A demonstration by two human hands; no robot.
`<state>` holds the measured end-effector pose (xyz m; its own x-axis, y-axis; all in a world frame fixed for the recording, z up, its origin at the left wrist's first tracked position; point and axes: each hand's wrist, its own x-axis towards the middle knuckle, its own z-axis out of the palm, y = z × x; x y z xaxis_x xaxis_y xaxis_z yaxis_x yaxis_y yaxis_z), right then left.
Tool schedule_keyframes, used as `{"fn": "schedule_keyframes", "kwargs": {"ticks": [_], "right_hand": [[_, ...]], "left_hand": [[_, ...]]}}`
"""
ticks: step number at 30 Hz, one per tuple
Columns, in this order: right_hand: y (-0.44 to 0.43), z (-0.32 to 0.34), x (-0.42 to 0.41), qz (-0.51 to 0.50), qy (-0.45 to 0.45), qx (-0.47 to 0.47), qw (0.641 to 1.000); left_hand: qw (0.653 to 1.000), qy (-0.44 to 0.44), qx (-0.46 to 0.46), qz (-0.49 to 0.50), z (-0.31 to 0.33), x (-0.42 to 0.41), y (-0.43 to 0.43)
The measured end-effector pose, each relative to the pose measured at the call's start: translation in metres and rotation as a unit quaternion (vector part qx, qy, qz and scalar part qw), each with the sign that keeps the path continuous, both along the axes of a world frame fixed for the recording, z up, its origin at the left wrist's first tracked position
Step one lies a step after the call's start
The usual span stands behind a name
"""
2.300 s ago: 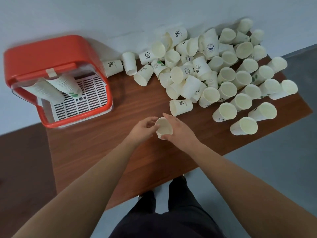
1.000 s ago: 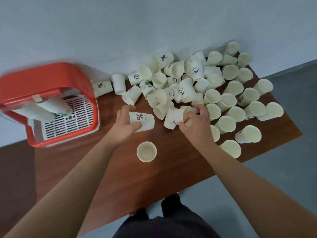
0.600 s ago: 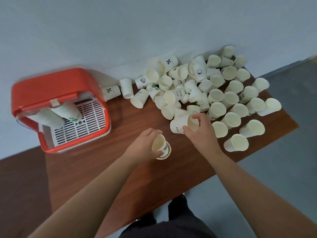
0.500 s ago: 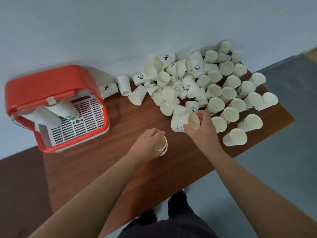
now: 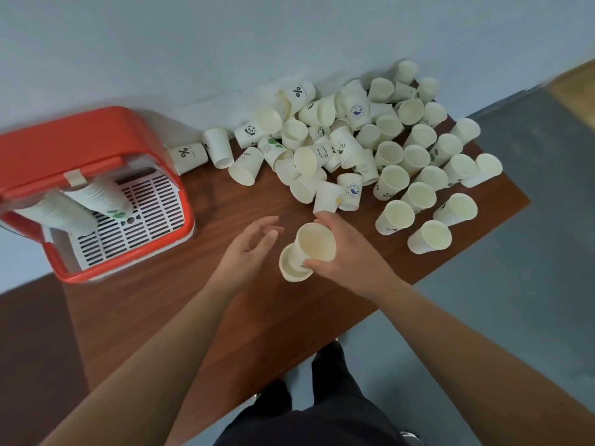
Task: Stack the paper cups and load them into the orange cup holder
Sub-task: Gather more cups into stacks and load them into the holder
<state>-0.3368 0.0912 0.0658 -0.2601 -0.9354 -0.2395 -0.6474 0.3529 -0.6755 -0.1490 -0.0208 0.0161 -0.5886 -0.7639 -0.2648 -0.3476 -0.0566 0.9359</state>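
My right hand [image 5: 346, 252] grips a white paper cup [image 5: 314, 243] tilted over the small stack of cups [image 5: 291, 267] standing on the brown table [image 5: 180, 310], its base just inside the stack's mouth. My left hand [image 5: 248, 247] hovers just left of the stack, fingers loose and holding nothing. A big heap of loose paper cups [image 5: 354, 149] covers the far right of the table. The orange cup holder [image 5: 58, 152] stands at the far left with two long cup stacks [image 5: 96, 197] leaning inside it over a slotted white tray.
A pale wall runs behind the table. Several cups [image 5: 428, 236] lie near the table's right front edge. Grey floor [image 5: 515, 284] lies to the right, and my legs [image 5: 322, 397] stand at the near edge. Bare wood shows between the holder and my hands.
My left hand nested its cup into the standing one and let go. My right hand lifted a cup out of the heap and brought it onto the stack.
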Motion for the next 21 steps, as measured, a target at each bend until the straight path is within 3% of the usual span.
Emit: {"fn": "schedule_keyframes", "kwargs": {"ticks": [5,10,16,19,21], "right_hand": [[-0.003,-0.039,0.013,0.064,0.05,0.052,0.995],[0.002,-0.065,0.01,0.096,0.028,0.088,0.991],[0.0,-0.074,0.007,0.099,-0.003,0.085,0.991],[0.006,-0.06,-0.011,0.075,-0.021,0.066,0.995],[0.013,-0.053,-0.038,0.029,0.031,0.041,0.998]], "left_hand": [[0.998,-0.003,0.027,-0.063,-0.011,0.0,0.008],[0.988,-0.068,-0.031,-0.139,-0.037,0.005,0.015],[0.985,-0.104,-0.06,-0.127,-0.037,0.001,0.011],[0.99,-0.103,-0.064,-0.075,-0.027,-0.008,0.007],[0.991,-0.101,-0.071,-0.048,-0.02,-0.023,0.003]]}}
